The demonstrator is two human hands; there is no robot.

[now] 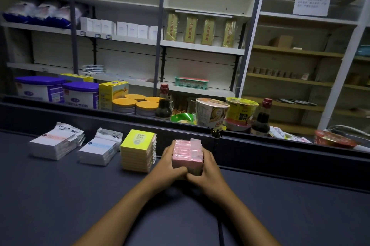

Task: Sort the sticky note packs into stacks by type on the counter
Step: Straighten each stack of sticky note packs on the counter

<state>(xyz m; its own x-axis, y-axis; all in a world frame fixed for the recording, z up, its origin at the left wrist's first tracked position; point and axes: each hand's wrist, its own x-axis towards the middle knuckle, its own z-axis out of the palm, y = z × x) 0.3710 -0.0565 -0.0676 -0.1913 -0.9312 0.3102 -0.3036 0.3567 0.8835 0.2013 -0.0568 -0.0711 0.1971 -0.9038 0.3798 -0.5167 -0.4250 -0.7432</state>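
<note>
Pink stack (187, 155) squeezed between left hand (172, 165) and right hand (208, 167); slippery wrappers, uneven release risks toppling toward yellow stack (138, 150).

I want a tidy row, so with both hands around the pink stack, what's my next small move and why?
Probably square it up: the pink stack, held by the left hand and right hand, has top packs sitting unevenly, unlike the neat yellow stack beside it.
</note>
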